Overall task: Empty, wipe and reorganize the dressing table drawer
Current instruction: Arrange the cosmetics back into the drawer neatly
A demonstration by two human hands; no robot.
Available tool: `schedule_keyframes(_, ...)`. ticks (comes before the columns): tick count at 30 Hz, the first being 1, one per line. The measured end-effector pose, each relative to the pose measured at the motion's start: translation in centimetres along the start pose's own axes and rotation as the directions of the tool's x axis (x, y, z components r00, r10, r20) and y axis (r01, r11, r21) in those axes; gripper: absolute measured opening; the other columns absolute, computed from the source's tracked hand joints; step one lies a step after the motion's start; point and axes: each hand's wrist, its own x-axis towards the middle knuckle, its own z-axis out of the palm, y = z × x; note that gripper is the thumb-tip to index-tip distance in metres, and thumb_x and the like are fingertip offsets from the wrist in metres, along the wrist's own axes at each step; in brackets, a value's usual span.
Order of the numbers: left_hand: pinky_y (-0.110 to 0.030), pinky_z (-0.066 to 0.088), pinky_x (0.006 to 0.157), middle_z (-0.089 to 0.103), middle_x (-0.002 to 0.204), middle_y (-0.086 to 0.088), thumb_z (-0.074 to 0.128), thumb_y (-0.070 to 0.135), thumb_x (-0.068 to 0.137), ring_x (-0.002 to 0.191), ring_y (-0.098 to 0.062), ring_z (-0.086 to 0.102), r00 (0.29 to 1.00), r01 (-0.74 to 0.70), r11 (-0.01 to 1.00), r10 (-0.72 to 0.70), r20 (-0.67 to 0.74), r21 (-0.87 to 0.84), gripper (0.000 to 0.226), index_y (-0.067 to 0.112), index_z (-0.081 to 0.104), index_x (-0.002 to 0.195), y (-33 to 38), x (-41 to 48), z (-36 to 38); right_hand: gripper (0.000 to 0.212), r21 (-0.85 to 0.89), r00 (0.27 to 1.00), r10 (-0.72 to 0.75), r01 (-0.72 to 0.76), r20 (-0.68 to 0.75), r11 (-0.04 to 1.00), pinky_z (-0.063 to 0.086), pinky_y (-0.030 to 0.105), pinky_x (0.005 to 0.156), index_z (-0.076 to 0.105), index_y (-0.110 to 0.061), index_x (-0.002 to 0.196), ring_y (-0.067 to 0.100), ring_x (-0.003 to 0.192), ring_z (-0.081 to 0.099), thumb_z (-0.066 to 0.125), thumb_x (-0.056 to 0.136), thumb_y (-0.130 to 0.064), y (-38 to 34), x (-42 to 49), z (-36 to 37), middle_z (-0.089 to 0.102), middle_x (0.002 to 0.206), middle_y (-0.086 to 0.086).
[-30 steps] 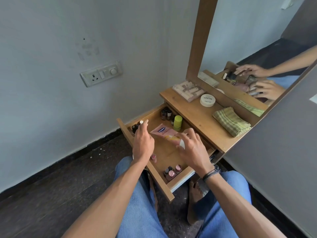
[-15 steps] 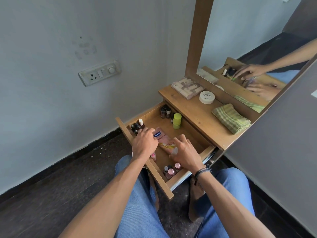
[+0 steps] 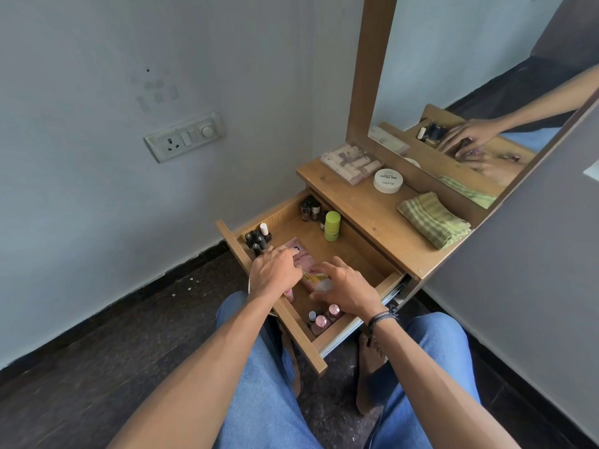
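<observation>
The wooden drawer (image 3: 304,340) stands pulled open over my knees. A pink tube (image 3: 299,257) lies flat on its floor. My left hand (image 3: 275,270) rests its fingertips on the tube's upper end. My right hand (image 3: 348,291) curls over the tube's clear cap end. Dark nail polish bottles (image 3: 257,239), one with a white cap, stand in the corner beside my left hand. Pink-capped bottles (image 3: 321,320) stand in the corner near my right wrist. A lime green container (image 3: 332,225) and several dark bottles (image 3: 310,209) stand at the inner end. A small pink bottle (image 3: 288,294) shows under my left hand.
On the table top (image 3: 372,215) lie a folded green checked cloth (image 3: 434,220), a white round jar (image 3: 388,180) and a clear case of tubes (image 3: 351,163). The mirror (image 3: 453,76) rises behind them. A wall socket (image 3: 184,136) is at the left. My bare feet rest on the dark floor under the drawer.
My left hand has set the white-capped bottle among the dark bottles and moved onto the tube. My right hand has lowered the pink tube flat into the drawer.
</observation>
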Motion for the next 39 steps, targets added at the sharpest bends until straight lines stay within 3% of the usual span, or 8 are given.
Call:
schedule_keyframes(13, -0.037, 0.044, 0.090, 0.065, 0.131, 0.003, 0.060, 0.038, 0.092, 0.119, -0.020, 0.056, 1.000, -0.002, 1.000, 0.002, 0.028, 0.014, 0.043, 0.025, 0.061, 0.134, 0.2, -0.2, -0.2, 0.067, 0.057, 1.000, -0.017, 0.017, 0.004, 0.998, 0.055, 0.037, 0.084, 0.055, -0.036, 0.137, 0.018, 0.099, 0.061, 0.081, 0.078, -0.053, 0.0, 0.2, 0.1, 0.051, 0.116, -0.008)
schedule_keyframes(17, -0.036, 0.044, 0.086, 0.067, 0.126, 0.003, 0.058, 0.030, 0.090, 0.115, -0.019, 0.058, 0.999, 0.000, 1.000, 0.000, 0.037, -0.012, 0.038, 0.025, 0.064, 0.128, 0.2, -0.4, -0.3, 0.053, 0.169, 0.996, -0.010, 0.024, -0.085, 0.985, 0.054, 0.029, 0.078, 0.061, -0.029, 0.129, 0.013, 0.095, 0.060, 0.080, 0.082, -0.045, 0.3, 0.1, -0.1, 0.051, 0.111, -0.010)
schedule_keyframes(20, -0.037, 0.043, 0.090, 0.064, 0.131, 0.005, 0.053, 0.036, 0.093, 0.119, -0.019, 0.056, 0.999, -0.012, 0.999, 0.014, 0.048, -0.041, 0.039, 0.029, 0.063, 0.130, 0.3, -0.4, -0.4, 0.043, 0.307, 0.981, 0.028, 0.033, -0.194, 0.951, 0.057, 0.029, 0.087, 0.065, -0.027, 0.126, 0.005, 0.100, 0.061, 0.078, 0.086, -0.039, 0.7, 0.0, -0.9, 0.057, 0.115, -0.014)
schedule_keyframes(25, -0.039, 0.040, 0.102, 0.052, 0.148, 0.013, 0.053, 0.042, 0.090, 0.131, -0.014, 0.049, 0.995, -0.062, 0.995, 0.068, 0.079, -0.075, 0.046, 0.037, 0.059, 0.136, 0.2, -0.4, -0.6, 0.020, 0.251, 0.885, 0.002, 0.130, -0.466, 0.959, 0.061, 0.028, 0.079, 0.073, -0.015, 0.109, 0.002, 0.088, 0.066, 0.065, 0.095, -0.027, 0.6, 1.1, -5.1, 0.065, 0.106, -0.008)
schedule_keyframes(28, -0.041, 0.036, 0.109, 0.044, 0.154, 0.015, 0.056, 0.047, 0.088, 0.139, -0.013, 0.041, 0.987, -0.078, 0.993, 0.090, 0.133, -0.087, 0.052, 0.041, 0.054, 0.140, 0.3, -0.3, -0.9, 0.011, 0.115, 0.762, -0.018, 0.122, -0.647, 0.986, 0.061, 0.033, 0.070, 0.072, -0.009, 0.100, 0.013, 0.078, 0.065, 0.063, 0.098, -0.014, 0.3, 3.6, -9.5, 0.067, 0.100, 0.001)
schedule_keyframes(30, -0.042, 0.033, 0.110, 0.042, 0.155, 0.018, 0.057, 0.047, 0.089, 0.141, -0.013, 0.037, 0.987, -0.082, 0.994, 0.092, 0.134, -0.076, 0.054, 0.041, 0.053, 0.142, 0.5, -0.3, -1.1, 0.014, 0.033, 0.703, 0.001, 0.032, -0.712, 0.999, 0.057, 0.042, 0.071, 0.072, -0.009, 0.100, 0.024, 0.086, 0.063, 0.060, 0.095, -0.014, 0.5, 6.0, -12.2, 0.067, 0.102, 0.008)
schedule_keyframes(35, -0.043, 0.028, 0.114, 0.038, 0.157, 0.016, 0.057, 0.044, 0.091, 0.144, -0.015, 0.034, 0.988, -0.056, 0.992, 0.071, 0.138, -0.111, 0.055, 0.038, 0.050, 0.145, 0.9, -0.6, -1.8, 0.045, -0.154, 0.884, 0.185, -0.273, -0.430, 0.950, 0.044, 0.051, 0.100, 0.059, -0.008, 0.130, 0.041, 0.129, 0.041, 0.060, 0.089, -0.027, 2.1, 12.4, -15.5, 0.050, 0.137, 0.021)
schedule_keyframes(39, -0.042, 0.030, 0.111, 0.041, 0.155, 0.016, 0.056, 0.043, 0.090, 0.141, -0.014, 0.037, 0.986, -0.066, 0.992, 0.082, 0.146, -0.110, 0.055, 0.037, 0.050, 0.145, 0.7, -0.5, -1.8, 0.062, -0.138, 0.905, 0.291, -0.345, -0.311, 0.928, 0.037, 0.050, 0.110, 0.051, -0.014, 0.140, 0.042, 0.135, 0.037, 0.064, 0.088, -0.045, 2.6, 14.4, -15.8, 0.042, 0.146, 0.021)
